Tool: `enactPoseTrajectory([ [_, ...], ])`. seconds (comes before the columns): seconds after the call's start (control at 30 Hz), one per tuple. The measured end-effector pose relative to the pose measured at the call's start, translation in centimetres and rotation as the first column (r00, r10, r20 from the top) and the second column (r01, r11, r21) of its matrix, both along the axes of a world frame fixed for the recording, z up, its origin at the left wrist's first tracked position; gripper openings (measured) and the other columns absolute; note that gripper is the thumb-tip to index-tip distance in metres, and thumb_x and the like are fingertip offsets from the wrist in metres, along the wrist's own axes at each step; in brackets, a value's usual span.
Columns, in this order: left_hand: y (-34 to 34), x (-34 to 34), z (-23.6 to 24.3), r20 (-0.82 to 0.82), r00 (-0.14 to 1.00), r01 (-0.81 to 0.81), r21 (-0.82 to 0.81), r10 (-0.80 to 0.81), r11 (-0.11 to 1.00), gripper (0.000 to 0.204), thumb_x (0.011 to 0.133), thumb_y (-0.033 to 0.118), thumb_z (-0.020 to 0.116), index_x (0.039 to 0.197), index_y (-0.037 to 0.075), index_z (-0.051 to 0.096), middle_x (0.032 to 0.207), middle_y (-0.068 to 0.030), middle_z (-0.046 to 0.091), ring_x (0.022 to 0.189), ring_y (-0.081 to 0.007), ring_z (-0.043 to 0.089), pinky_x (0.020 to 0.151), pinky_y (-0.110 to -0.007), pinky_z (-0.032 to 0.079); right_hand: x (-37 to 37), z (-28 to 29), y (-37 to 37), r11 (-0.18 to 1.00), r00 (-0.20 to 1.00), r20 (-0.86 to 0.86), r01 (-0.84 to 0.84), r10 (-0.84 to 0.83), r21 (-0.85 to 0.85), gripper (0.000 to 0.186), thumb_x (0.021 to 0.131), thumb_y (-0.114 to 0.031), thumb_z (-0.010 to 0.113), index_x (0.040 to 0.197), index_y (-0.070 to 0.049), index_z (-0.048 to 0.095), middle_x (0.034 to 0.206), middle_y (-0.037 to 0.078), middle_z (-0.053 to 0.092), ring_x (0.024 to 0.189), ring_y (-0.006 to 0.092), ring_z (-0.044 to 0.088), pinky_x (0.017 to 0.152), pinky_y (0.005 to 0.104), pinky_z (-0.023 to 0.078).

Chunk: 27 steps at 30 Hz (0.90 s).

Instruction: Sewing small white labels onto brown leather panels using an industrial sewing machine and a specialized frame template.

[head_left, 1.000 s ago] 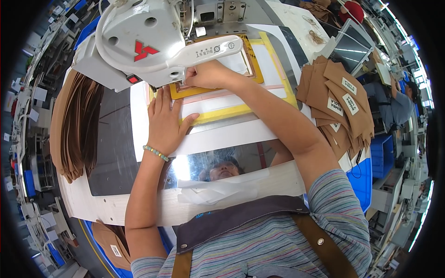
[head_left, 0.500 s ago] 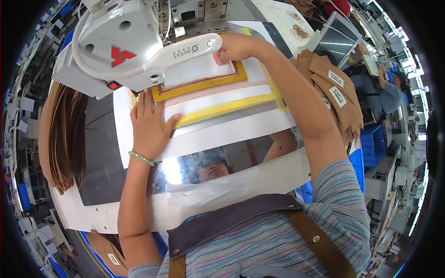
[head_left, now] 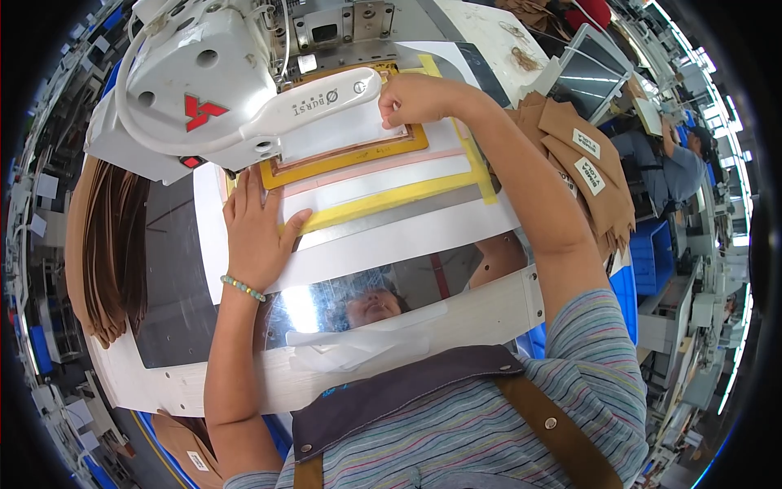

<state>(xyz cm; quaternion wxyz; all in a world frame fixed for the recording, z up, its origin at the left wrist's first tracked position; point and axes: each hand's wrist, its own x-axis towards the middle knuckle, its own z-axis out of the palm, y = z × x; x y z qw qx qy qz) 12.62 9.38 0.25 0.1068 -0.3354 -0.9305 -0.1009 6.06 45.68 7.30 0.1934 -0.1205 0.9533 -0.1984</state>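
My left hand [head_left: 257, 226] lies flat with spread fingers on a white sheet [head_left: 366, 240]. Its fingertips reach the near left corner of a yellow rectangular frame [head_left: 350, 163] set under a sewing machine head. At the frame's right side, my right hand [head_left: 405, 99] is curled, its fingertips low over the white piece [head_left: 334, 138] inside the frame. Whatever those fingers pinch, if anything, is hidden. Just left of that hand ends a white lamp arm [head_left: 326, 102] of the machine [head_left: 195, 81]. Yellow tape [head_left: 391, 200] runs across the sheet in front of the frame.
Brown pieces hang in a stack [head_left: 102, 253] at the left; labelled brown pieces [head_left: 586, 163] lie at the right. Behind them stands a tilted screen [head_left: 586, 69]. Crumpled translucent film [head_left: 358, 346] lies on the near table edge. A co-worker [head_left: 676, 167] sits far right.
My right hand has come slightly nearer, toward the frame's near right inner corner, and more of its curled fingers shows. My left hand stays flat in place. The whole view has shifted a little.
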Motion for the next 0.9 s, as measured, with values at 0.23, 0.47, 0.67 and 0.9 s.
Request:
enactPoseTrajectory([
  [0.23,-0.1,-0.1,0.0,-0.007,1.0,-0.014,-0.023,0.014,1.0,0.073,0.104,0.057,0.056,0.15,0.0,0.057,0.164,-0.031,0.041,0.156,-0.0455,0.03,0.125,-0.055,0.022,0.7,-0.2,-0.9,0.962,0.969,-0.172,-0.134,0.178,0.238,0.014,0.082,-0.013,0.068,0.083,-0.002,0.078,0.09,0.017,0.074,0.098,0.0325,0.067,0.081,0.0468,0.056],
  [0.47,-0.1,-0.1,-0.1,-0.01,1.0,-0.01,-0.011,0.01,1.0,0.074,0.104,0.058,0.056,0.151,0.0,0.057,0.165,-0.0305,0.04,0.156,-0.0453,0.03,0.125,-0.056,0.022,0.8,1.0,-2.1,0.922,0.991,-0.056,-0.095,0.124,0.376,0.025,0.081,-0.011,0.062,0.093,0.003,0.08,0.11,0.018,0.073,0.12,0.0383,0.059,0.097,0.05,0.055],
  [0.67,0.4,-0.1,0.4,-0.006,1.0,-0.001,-0.055,0.0,0.998,0.07,0.107,0.053,0.053,0.153,0.001,0.053,0.169,-0.0288,0.035,0.159,-0.0424,0.026,0.124,-0.052,0.023,-1.1,1.0,-2.4,0.859,0.985,0.107,-0.169,0.134,0.483,0.019,0.08,-0.012,0.064,0.085,0.0,0.077,0.099,0.018,0.075,0.115,0.0324,0.061,0.086,0.0439,0.057],
  [0.9,0.1,0.0,0.4,-0.001,1.0,-0.02,-0.065,0.02,0.998,0.069,0.106,0.052,0.054,0.154,0.001,0.053,0.169,-0.0278,0.035,0.159,-0.0419,0.026,0.125,-0.052,0.022,-1.4,2.0,-4.5,0.812,0.984,0.131,-0.174,0.122,0.557,0.02,0.078,-0.009,0.064,0.088,0.003,0.078,0.098,0.022,0.076,0.084,0.0353,0.072,0.072,0.0447,0.058],
])
